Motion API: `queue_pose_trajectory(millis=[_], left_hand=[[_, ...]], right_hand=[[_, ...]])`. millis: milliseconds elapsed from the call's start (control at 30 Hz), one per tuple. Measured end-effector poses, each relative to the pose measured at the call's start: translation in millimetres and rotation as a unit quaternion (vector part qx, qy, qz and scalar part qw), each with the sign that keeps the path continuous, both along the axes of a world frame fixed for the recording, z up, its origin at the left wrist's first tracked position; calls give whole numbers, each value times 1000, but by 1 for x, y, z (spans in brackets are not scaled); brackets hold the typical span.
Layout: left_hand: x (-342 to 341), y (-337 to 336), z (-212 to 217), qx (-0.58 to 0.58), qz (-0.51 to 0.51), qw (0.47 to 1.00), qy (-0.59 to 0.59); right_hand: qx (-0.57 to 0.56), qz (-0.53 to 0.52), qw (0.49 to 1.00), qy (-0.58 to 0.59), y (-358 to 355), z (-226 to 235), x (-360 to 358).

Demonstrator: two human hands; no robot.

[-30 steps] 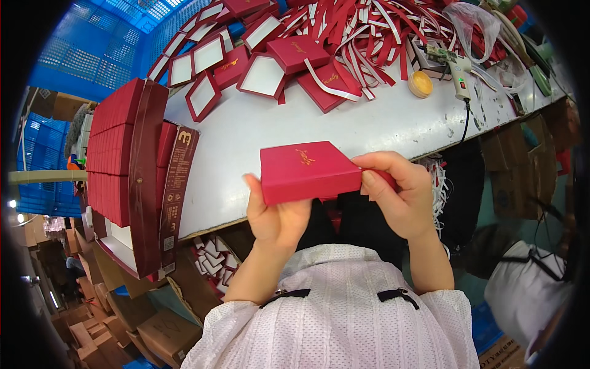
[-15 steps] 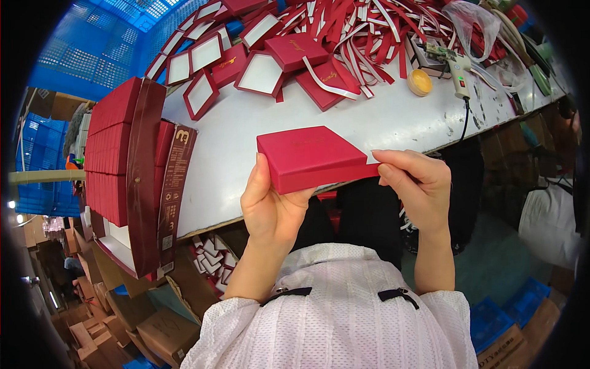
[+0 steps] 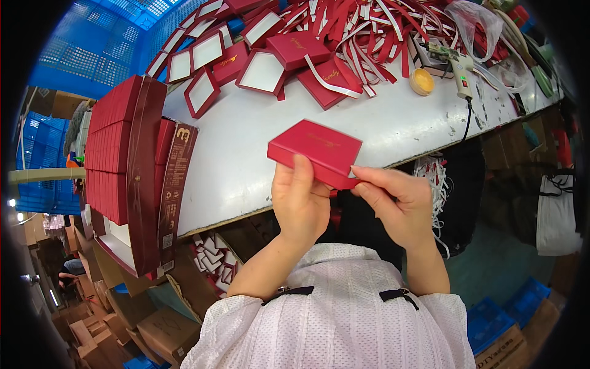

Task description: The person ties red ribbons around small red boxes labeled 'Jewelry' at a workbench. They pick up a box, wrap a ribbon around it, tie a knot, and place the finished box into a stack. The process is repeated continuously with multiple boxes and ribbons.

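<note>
Space lies open on the smooth white desk (image 3: 239,147) between its near edge and the heaped red-and-white ribbons (image 3: 369,37). Near that edge, the left hand (image 3: 301,200) clamps a flat red cardboard box (image 3: 316,144); the right hand (image 3: 396,200), apart from it, pinches a narrow red strip (image 3: 343,182) at the box's corner.

A white table (image 3: 221,147) stretches ahead of the right hand (image 3: 399,203) and its grip; left-forward of the grip lie red box pieces (image 3: 261,72), straight ahead a heap of red and white ribbons (image 3: 381,31), right-forward a yellow tub (image 3: 421,81) and a corded white device (image 3: 460,74)
</note>
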State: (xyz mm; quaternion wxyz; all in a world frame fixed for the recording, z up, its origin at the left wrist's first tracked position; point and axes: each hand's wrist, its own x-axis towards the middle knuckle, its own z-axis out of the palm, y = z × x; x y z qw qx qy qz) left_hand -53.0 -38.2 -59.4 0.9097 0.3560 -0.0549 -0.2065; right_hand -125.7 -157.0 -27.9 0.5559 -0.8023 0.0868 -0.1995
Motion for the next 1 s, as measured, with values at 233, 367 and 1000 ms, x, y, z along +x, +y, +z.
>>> queue_pose_trajectory(millis=[233,367,1000], left_hand=[[10,10,21,-180,-92,956,213],[7,13,22,-206,-99,946,230],[18,30,-22,-301,-210,883,292]], right_hand=[[-70,-64,995,-33,-16,0,2],[-126,-83,987,-49,-15,-2,5],[289,17,956,-40,-21,2,-7]])
